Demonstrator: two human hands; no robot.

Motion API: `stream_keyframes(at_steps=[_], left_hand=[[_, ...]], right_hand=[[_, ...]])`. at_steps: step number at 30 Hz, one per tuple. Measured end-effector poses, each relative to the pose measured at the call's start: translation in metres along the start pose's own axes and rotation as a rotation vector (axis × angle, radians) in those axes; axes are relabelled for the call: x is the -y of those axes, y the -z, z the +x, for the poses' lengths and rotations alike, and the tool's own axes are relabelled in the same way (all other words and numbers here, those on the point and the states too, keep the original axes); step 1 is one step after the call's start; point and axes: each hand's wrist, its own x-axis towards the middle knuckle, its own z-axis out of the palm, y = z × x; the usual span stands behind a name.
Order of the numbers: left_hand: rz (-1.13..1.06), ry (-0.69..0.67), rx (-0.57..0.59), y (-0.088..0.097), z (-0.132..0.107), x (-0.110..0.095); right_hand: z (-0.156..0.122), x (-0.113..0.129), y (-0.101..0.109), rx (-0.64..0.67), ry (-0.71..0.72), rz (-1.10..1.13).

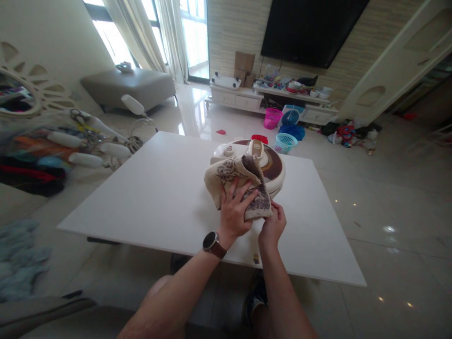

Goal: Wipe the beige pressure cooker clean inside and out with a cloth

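A beige towel [224, 176] with a dark floral pattern is bunched and folded in front of a round cream-and-brown appliance [277, 169], hiding part of it. Spread over the near face of the towel are the fingers of my left hand [235, 209], its thumb side by the lower edge; a watch is on that wrist. My right hand [273, 223] pinches the towel's lower right corner between bent fingers. The appliance has a dial and a raised handle on its lid. Whether the towel touches it cannot be made out.
A white table [141, 197] carries the appliance. On the floor beyond stand a pink basket [272, 117] and a light-blue basket [285, 142], before a low TV cabinet [240, 100]. A lamp with several white shades [116, 149] lies left of the table.
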Motion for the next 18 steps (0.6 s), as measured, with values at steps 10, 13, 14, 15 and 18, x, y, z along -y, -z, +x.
stream_keyframes(at_steps=[10, 13, 14, 15, 18], left_hand=[[-0.134, -0.037, -0.099, -0.004, -0.020, 0.025], [-0.131, -0.055, -0.073, -0.003, -0.025, 0.032], [-0.128, -0.055, -0.074, -0.002, -0.026, 0.036], [-0.124, -0.051, -0.081, -0.001, -0.026, 0.041], [-0.128, -0.022, -0.140, 0.000, -0.026, 0.053]], right_hand=[[-0.006, 0.013, -0.003, -0.056, -0.101, 0.014], [-0.005, 0.012, -0.001, -0.035, -0.105, 0.024], [-0.004, 0.011, -0.001, -0.028, -0.108, 0.028], [-0.003, 0.011, 0.000, -0.023, -0.110, 0.028], [-0.001, 0.010, 0.001, -0.019, -0.117, 0.017]])
